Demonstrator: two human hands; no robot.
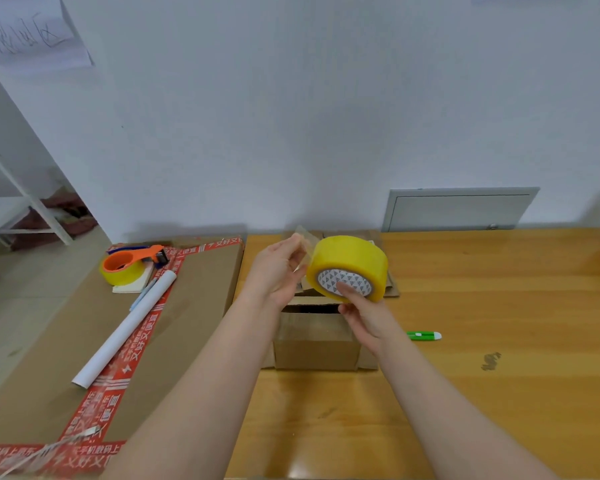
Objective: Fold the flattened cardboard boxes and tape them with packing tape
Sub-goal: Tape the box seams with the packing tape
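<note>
Where legible, "又好又便宜" on red tape point(144, 336), left of tape roll point(352, 258).

White paper roll point(125, 327) & blue pen point(142, 294) at left; small green tool point(424, 336) on wooden table point(499, 306), rt.

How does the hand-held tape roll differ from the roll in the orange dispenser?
The held roll is bare, gripped by the right hand; the dispenser roll sits in an orange dispenser. The held roll is raised above the small box; the dispenser roll rests on the large carton. The left hand pinches the held roll's free end; the dispenser roll is untouched. Both are yellow.
</note>
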